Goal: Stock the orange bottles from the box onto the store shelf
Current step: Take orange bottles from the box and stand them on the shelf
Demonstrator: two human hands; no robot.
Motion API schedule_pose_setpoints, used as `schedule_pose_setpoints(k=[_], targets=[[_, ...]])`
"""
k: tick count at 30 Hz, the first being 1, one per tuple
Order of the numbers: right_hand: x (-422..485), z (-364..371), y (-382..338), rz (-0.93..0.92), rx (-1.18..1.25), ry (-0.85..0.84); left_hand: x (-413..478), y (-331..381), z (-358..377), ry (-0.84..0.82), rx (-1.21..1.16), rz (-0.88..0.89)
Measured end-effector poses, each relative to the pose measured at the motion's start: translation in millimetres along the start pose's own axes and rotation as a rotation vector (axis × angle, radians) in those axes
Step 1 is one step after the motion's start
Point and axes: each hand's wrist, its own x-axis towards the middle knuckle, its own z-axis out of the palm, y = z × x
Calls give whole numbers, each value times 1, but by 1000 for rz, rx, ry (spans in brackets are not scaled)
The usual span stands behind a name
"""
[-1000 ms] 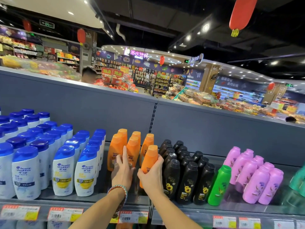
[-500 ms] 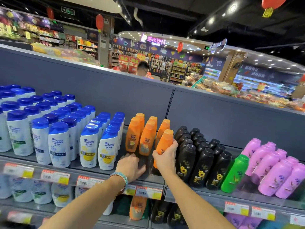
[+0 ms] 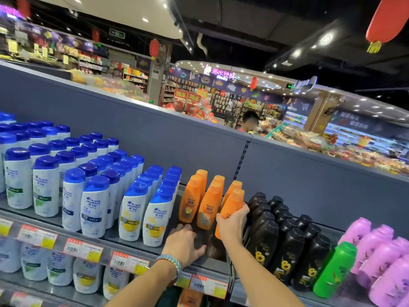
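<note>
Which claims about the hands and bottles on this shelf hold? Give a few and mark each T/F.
1. The right hand grips an orange bottle. True.
2. The left hand holds a bottle. False: it rests open on the shelf and holds nothing.
3. The black bottles stand right of the orange bottles. True.
4. The green bottle stands left of the orange bottles. False: it stands between the black bottles and the pink bottles.

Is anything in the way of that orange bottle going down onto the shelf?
Nothing visible does. The right hand grips the orange bottle over bare shelf at the front of its row. The left hand rests on the shelf just to the left, and black bottles stand close on the right.
</note>
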Motion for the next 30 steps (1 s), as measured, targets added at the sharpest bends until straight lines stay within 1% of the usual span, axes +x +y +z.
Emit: schedule_pose_setpoints(k=[7, 12, 21, 30], targets=[[11, 10, 4, 24, -20, -13, -2, 0, -3, -17, -44, -22], [15, 8, 12, 49, 28, -13, -2, -1, -4, -30, -75, -25], [13, 8, 15, 17, 30, -8, -3, 1, -7, -30, -97, -23], [17, 16, 21, -20, -18, 4, -2, 0, -2, 1, -57, -12]])
